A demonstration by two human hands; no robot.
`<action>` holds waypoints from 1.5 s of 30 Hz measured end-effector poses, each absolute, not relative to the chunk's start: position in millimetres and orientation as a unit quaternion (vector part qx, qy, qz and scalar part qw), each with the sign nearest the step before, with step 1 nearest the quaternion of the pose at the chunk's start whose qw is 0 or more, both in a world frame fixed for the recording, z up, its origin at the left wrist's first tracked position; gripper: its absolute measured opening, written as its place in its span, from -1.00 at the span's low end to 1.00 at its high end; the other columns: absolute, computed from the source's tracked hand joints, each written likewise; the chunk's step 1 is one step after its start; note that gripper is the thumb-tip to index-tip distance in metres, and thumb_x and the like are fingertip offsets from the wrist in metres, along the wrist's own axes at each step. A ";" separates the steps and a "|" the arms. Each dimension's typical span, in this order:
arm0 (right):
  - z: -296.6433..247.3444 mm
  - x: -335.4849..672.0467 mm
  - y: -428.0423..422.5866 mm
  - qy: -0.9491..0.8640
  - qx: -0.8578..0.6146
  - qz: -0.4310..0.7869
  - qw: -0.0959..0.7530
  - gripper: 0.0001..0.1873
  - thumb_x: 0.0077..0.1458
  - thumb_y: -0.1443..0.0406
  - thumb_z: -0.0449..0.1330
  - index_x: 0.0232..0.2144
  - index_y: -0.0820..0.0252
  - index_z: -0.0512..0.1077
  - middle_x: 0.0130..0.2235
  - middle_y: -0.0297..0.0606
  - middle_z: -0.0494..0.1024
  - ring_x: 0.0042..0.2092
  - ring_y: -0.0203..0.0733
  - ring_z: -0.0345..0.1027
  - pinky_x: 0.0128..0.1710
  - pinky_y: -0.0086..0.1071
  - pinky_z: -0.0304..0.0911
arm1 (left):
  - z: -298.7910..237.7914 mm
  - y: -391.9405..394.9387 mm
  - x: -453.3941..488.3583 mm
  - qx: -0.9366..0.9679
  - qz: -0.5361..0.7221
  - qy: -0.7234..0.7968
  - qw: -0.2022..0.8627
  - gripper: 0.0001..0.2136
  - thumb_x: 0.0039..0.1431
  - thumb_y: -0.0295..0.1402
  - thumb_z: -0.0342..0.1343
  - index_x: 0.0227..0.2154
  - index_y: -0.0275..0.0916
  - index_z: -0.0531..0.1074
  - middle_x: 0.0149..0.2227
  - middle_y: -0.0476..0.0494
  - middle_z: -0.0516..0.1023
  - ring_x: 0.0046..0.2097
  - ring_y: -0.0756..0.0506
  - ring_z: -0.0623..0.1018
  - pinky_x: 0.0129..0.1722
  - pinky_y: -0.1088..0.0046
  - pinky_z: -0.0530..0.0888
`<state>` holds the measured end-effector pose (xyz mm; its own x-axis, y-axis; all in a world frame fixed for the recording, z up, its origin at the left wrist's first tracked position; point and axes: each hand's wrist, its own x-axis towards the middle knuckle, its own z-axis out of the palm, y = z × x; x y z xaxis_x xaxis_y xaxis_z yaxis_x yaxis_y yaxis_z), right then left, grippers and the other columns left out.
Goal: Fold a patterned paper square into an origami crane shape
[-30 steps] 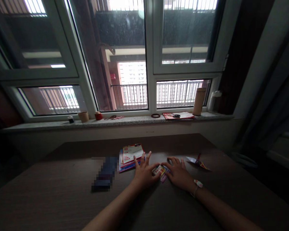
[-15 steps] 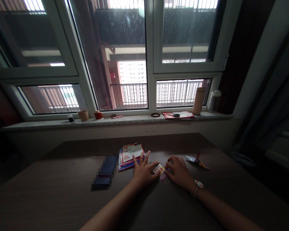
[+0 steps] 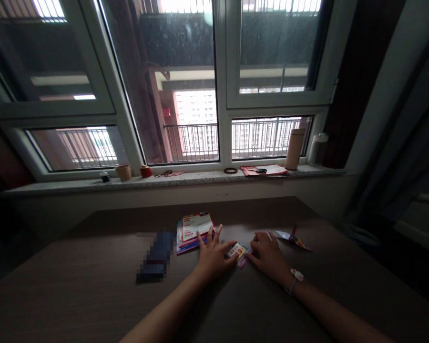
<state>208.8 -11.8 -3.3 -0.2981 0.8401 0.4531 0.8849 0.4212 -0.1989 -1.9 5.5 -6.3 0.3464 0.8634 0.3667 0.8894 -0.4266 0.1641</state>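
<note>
A small printed paper piece [image 3: 240, 251] with a large red figure lies on the dark wooden surface [image 3: 236, 305], between the two hands. The left hand [image 3: 212, 257] is spread wide, its thumb and index finger at the paper's left edge and its other fingers reaching over the lower right corner of a stack of printed leaflets [image 3: 197, 227]; whether they touch the stack cannot be told. The right hand [image 3: 270, 257] has curled fingers, with the thumb and index finger at the paper's right edge; whether they pinch it cannot be told. A wristband [image 3: 296, 274] with a pale ornament circles the right wrist. Just beyond the right hand lies a creased, colourful paper scrap [image 3: 296, 240]. Left of the leaflets sits a dark pixelated object [image 3: 155, 257]. On the granite windowsill [image 3: 200, 179], black-handled scissors [image 3: 261, 170] rest on red-edged papers [image 3: 277, 169], beside a beige flask [image 3: 295, 150]
</note>
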 end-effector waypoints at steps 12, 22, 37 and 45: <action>-3.9 207.8 -9.8 -0.864 -0.443 -0.007 0.241 -0.65 0.17 0.33 0.05 0.00 -0.05 0.35 0.08 -0.27 0.42 0.21 -0.05 0.10 0.26 0.14 -0.28 | -6.8 4.5 1.3 -0.818 -0.189 -0.543 0.031 -0.60 0.11 0.11 0.01 0.03 0.31 0.36 0.33 0.01 0.06 0.32 -0.38 0.01 0.14 -0.32 -0.44; 3.2 207.2 -12.5 -0.858 -0.467 0.031 0.211 -0.68 0.20 0.27 0.04 -0.03 -0.18 0.40 0.03 -0.38 0.50 0.22 -0.01 0.09 0.24 0.23 -0.38 | -1.4 0.7 2.3 -0.827 -0.236 -0.506 0.067 -0.68 0.09 0.01 0.13 -0.10 0.17 0.51 0.26 -0.04 0.20 0.27 -0.35 0.13 0.18 -0.31 -0.36; 1.8 230.2 1.9 -0.821 -0.531 -0.031 0.210 -0.68 0.20 0.08 0.05 -0.02 -0.16 0.41 0.06 -0.42 0.49 0.25 0.08 0.05 0.20 0.35 -0.59 | 11.3 -10.4 -4.0 -0.855 -0.227 -0.457 0.091 -0.79 0.08 -0.09 0.18 -0.36 -0.04 0.62 0.29 -0.02 0.18 0.25 -0.39 0.16 0.20 -0.31 -0.34; -1.9 235.8 5.0 -0.821 -0.533 0.025 0.205 -0.63 0.19 0.11 0.04 0.04 -0.15 0.37 0.12 -0.36 0.43 0.28 0.08 -0.01 0.17 0.41 -0.51 | 3.4 -8.3 1.3 -0.834 -0.246 -0.487 0.083 -0.79 0.12 -0.11 0.14 -0.25 -0.04 0.56 0.25 -0.13 0.23 0.25 -0.35 0.18 0.20 -0.30 -0.31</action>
<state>235.8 5.0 -1.9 -0.3478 0.8852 0.3089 0.8647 0.4302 -0.2593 1.3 -8.3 3.4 0.4043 0.7718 0.4908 0.8531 -0.5116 0.1018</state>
